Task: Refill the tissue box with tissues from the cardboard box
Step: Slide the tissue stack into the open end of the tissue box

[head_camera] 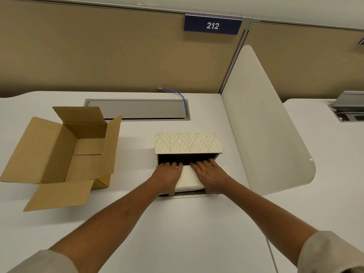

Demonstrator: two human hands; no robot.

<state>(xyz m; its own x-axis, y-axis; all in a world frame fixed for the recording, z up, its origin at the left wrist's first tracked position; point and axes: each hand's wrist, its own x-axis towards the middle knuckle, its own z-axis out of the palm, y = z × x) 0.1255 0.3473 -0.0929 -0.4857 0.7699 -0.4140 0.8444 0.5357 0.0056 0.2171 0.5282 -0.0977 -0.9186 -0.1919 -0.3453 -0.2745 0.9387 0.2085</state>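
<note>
A leaf-patterned cream tissue box (pixel 187 142) lies on the white desk with its dark inside open toward me. A white stack of tissues (pixel 189 179) sits partly inside that opening. My left hand (pixel 167 176) grips the stack's left side, thumb at its near corner. My right hand (pixel 211 177) presses flat on the stack's right side, fingers reaching into the opening. The brown cardboard box (pixel 65 152) stands at the left with its flaps spread open; its visible inside looks empty.
A cream curved divider panel (pixel 264 123) rises just right of the tissue box. A grey cable hatch (pixel 136 109) with a blue cable (pixel 178 94) lies behind. Tan partition walls back the white desk (pixel 177 223). Another hatch (pixel 347 111) is at far right.
</note>
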